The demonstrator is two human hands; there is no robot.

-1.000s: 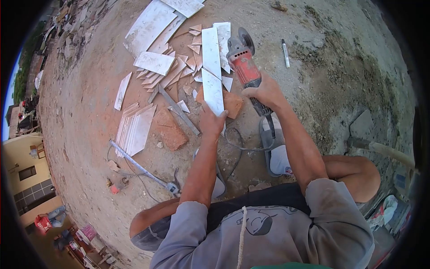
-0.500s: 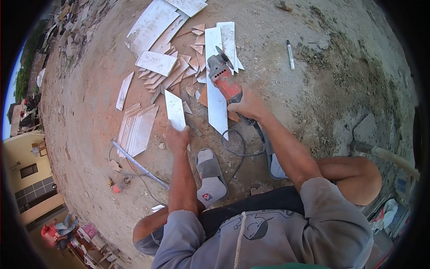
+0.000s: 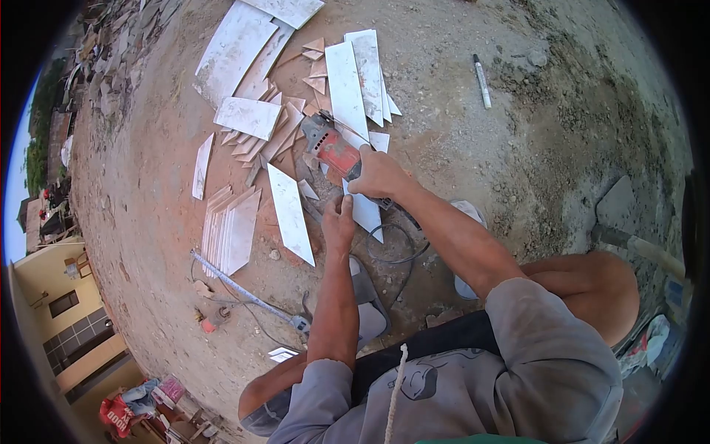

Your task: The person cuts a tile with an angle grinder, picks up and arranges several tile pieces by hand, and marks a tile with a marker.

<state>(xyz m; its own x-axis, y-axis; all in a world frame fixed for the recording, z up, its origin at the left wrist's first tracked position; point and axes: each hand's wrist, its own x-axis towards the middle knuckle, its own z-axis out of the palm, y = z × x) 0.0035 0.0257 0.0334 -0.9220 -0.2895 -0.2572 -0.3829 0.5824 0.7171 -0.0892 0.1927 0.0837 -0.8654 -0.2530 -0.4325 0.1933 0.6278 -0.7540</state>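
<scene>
My right hand is wrapped round a red and black angle grinder, whose dark head points up and left over the tile pieces. Just below it, my left hand has its fingers bent together beside a long white tile strip; what they hold, if anything, is hidden. A slanted white tile piece lies on the ground left of my left hand, apart from it. The grinder's dark cable loops beneath my right forearm.
Several tile offcuts and stacked strips lie at the left. A marker is on the dirt at the right. A tape measure, a small red tool and a shovel lie about. A person in red is lower left.
My left hand has let go of the slanted tile piece and moved right, towards the grinder. The grinder has swung down and left in my right hand.
</scene>
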